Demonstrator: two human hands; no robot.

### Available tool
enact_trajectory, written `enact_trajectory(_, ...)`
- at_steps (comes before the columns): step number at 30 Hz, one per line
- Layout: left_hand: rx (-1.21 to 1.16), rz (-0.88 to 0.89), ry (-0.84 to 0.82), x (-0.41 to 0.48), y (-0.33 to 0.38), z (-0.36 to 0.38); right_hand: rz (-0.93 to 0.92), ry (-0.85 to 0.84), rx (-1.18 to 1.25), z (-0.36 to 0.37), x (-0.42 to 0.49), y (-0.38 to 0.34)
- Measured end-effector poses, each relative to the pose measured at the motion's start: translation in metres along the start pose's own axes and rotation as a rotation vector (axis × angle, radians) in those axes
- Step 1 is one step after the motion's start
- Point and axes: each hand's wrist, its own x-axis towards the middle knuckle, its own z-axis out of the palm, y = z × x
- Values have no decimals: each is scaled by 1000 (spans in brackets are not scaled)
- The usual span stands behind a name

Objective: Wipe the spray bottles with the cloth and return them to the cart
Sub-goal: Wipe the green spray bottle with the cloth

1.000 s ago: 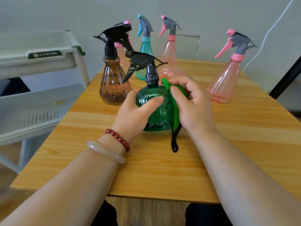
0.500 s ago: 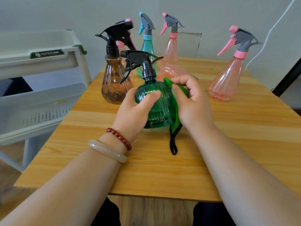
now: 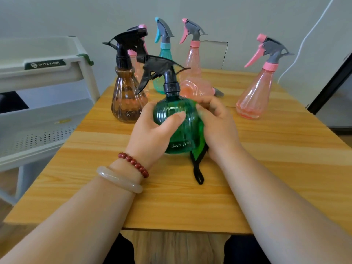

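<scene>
Green spray bottle (image 3: 175, 122) held between your two hands, cloth on its right flank.
Your left hand (image 3: 150, 134) grips the bottle's ribbed body, thumb across the front, the other fingers hidden behind it. Your right hand (image 3: 219, 124) has its fingers curled round the green cloth (image 3: 200, 147), pressing it to the side opposite your left thumb. The cloth's black loop hangs below your right palm onto the table (image 3: 171, 206). You cannot tell whether the bottle's base touches the wood. Beyond your left fingertips stands a brown bottle (image 3: 127, 100); well past your right knuckles, a pink bottle (image 3: 255, 96). The cart (image 3: 47, 115) sits left of your left wrist.
</scene>
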Motion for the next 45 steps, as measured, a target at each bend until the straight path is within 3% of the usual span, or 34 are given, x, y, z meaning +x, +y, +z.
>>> enact_trajectory(3,239,148,-28,1,-5,1,-124,23,42,-4,-1,-9)
enact_trajectory(7,369,195,-40,2,-9,-2,31,0,-144,-7,8,-3)
enact_trajectory(11,376,186,-63,3,-12,-4,232,-68,-251,-13,9,0)
enact_trajectory(16,383,192,-100,4,-12,-2,29,-58,12,-9,5,-13)
enact_trajectory(22,401,122,-70,2,-7,1,217,-75,-316,-17,8,0)
enact_trajectory(28,353,125,-34,6,-8,-6,92,-45,30,-10,7,-8)
enact_trajectory(31,204,45,-62,6,-6,-8,151,-64,-163,-11,6,2)
enact_trajectory(34,281,68,-25,6,-10,-4,209,-88,-326,-12,6,3)
enact_trajectory(39,375,119,61,4,-9,-3,34,-53,51,-8,5,-6)
enact_trajectory(41,304,97,33,6,-7,-6,33,-43,-64,-7,4,-1)
enact_trajectory(45,259,70,-5,7,-6,-6,87,-94,-574,-10,5,6)
